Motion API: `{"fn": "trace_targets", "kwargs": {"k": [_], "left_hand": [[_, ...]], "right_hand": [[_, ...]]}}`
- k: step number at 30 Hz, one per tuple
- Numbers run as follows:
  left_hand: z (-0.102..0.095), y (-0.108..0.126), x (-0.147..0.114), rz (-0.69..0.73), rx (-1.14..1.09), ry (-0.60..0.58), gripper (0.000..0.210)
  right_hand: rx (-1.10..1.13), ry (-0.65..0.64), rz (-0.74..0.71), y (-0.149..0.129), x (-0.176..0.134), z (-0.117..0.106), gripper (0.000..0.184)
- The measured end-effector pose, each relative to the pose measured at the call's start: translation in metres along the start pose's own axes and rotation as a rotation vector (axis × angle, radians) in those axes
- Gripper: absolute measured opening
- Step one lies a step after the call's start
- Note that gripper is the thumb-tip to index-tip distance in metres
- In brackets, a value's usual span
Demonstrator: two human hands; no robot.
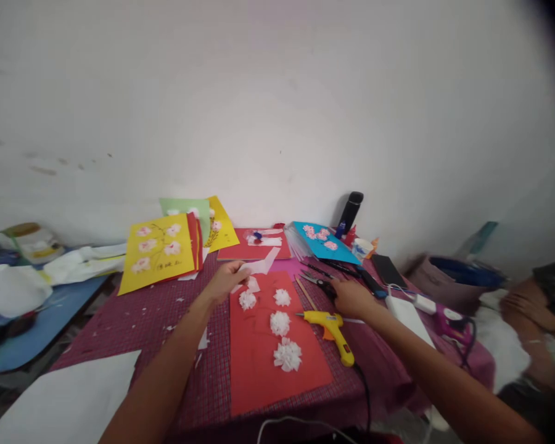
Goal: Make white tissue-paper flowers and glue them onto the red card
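My left hand is closed on a strip of white paper above the top left of a red sheet. White ruffled paper flowers sit on that sheet, with faint brown lines drawn between them. To the right, my right hand is wrapped round the black handles of a pair of scissors, whose blades point left. A yellow glue gun lies just below this hand, its nozzle over the red sheet's edge. Beside the sheet's upper right lies a thin wooden stick.
Yellow flower pictures stand stacked at the back left. A blue flower picture, a black bottle and a phone are at the back right. A white power strip lies right. Another person's arm shows far right.
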State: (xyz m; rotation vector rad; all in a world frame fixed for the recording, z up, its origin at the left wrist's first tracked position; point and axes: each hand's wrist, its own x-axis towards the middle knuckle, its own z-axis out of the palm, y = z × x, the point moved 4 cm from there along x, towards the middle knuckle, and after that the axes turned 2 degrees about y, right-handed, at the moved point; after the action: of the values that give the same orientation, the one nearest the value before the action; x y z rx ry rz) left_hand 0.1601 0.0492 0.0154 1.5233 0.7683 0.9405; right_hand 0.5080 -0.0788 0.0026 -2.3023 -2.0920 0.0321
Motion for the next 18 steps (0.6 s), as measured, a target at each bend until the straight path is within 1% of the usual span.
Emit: {"fn": "trace_targets", "kwargs": {"k": [3, 6, 9, 16, 18], "left_hand": [[-0.001, 0.0, -0.001, -0.016, -0.006, 0.01, 0.031], [0.0, 0.0, -0.001, -0.029, -0.03, 0.019, 0.031], [0.0, 0.0, -0.001, -0.034, -0.069, 0.024, 0.031], [-0.001, -0.007, -0.001, -0.106, -0.208, 0.052, 0.033], [-0.001, -0.008, -0.001, -0.124, -0.25, 0.072, 0.033]], "right_hand": [[-0.05, -0.05, 0.025, 0.003, 0.005, 0.003, 0.055], [-0.05, -0.094, 0.011, 0.008, 0.008, 0.002, 0.063], [-0.012, -0.12, -0.003, 0.01, 0.012, -0.001, 0.064], [0.201, -0.138, -0.001, 0.017, 0.013, -0.023, 0.056], [0.362, -0.14, 0.014, 0.02, 0.009, -0.03, 0.053]]}}
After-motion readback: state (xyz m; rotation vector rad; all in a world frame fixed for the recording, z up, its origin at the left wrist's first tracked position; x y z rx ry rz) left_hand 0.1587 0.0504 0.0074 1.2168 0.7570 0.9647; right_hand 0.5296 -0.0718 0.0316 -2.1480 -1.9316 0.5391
